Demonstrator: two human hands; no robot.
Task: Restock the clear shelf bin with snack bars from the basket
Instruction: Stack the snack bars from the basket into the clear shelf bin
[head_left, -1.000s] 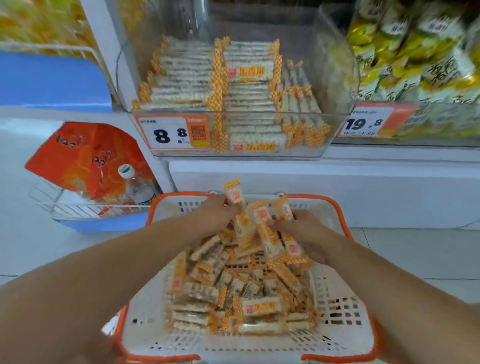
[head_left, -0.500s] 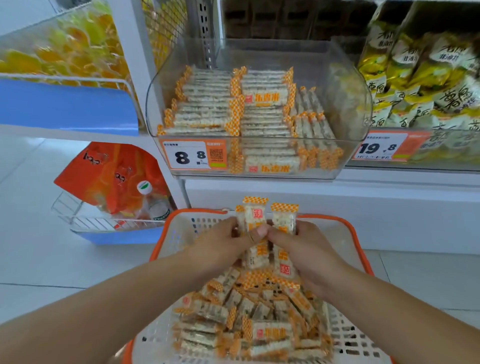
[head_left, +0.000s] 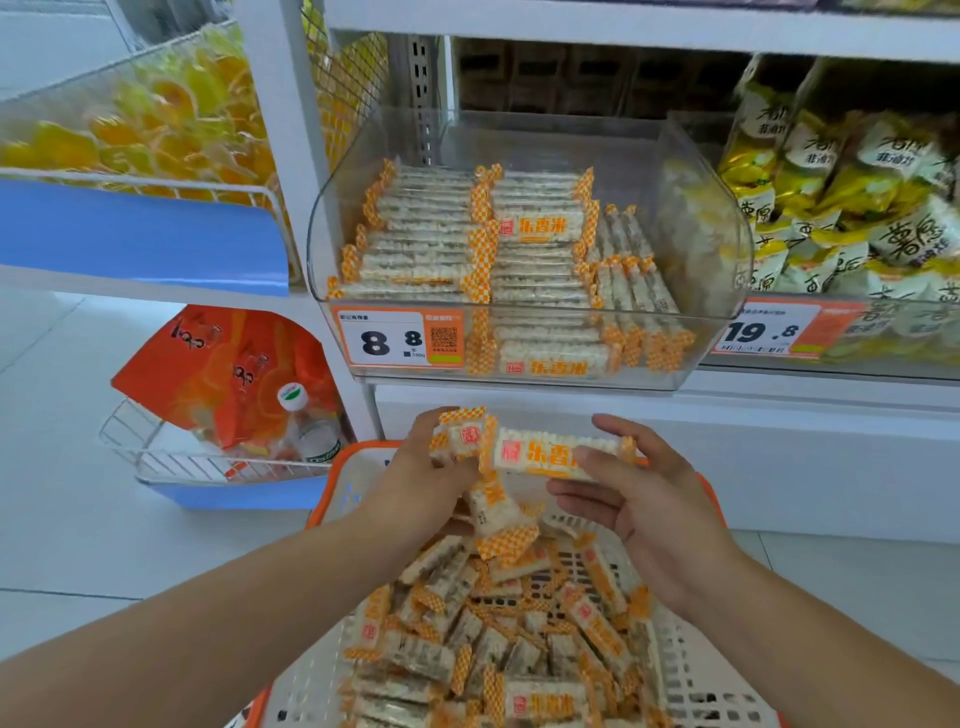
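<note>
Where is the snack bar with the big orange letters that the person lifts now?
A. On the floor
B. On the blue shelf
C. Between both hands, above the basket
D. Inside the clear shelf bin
C: the snack bar lies level between the left hand and right hand, over the basket, below the clear shelf bin.

Bright, even shop light; soft glare on the clear bin (head_left: 717, 218); motion blur and wide-angle bending toward the edges.

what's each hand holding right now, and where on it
Left hand grips a bunch of snack bars at their upper ends; right hand pinches the horizontal bar mid-length.
</note>
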